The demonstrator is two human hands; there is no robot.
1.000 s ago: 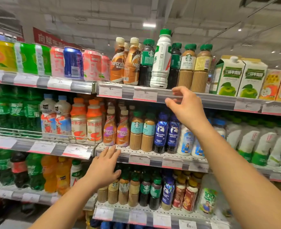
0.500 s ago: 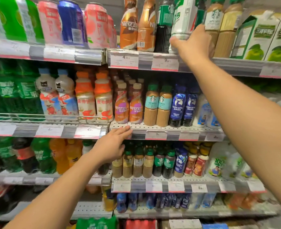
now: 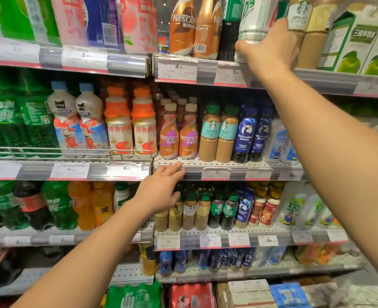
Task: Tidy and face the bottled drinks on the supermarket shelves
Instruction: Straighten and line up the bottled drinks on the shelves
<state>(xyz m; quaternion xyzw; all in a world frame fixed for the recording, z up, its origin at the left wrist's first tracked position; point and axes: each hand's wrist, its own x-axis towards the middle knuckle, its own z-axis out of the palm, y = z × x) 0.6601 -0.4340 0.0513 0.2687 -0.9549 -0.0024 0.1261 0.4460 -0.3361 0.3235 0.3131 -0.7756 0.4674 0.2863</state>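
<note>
Right hand (image 3: 270, 50) at 1 o'clock, on the top shelf (image 3: 317, 78). It has risen from the shelf's edge a second ago to the foot of the white bottle (image 3: 255, 21); fingers now curl round the bottle's base, thumb on its near left side. The bottle stands upright between the dark bottle (image 3: 229, 34) on its left and the tan Starbucks bottle (image 3: 299, 18) on its right, touching or nearly touching both.

Left hand (image 3: 161, 190) at 7 o'clock, fingers straight and loose, tips resting on the front lip of the middle shelf (image 3: 228, 166) just below the Nescafé bottles (image 3: 179, 138). It holds nothing and has barely shifted; seems to be a brace.

View has closed in on the shelves; top-row caps are cut off.

Judgement: the reach is over and the grip is made. The white bottle is the odd one in a coffee row, so it is likely to be turned, slid forward or pulled out.
</note>
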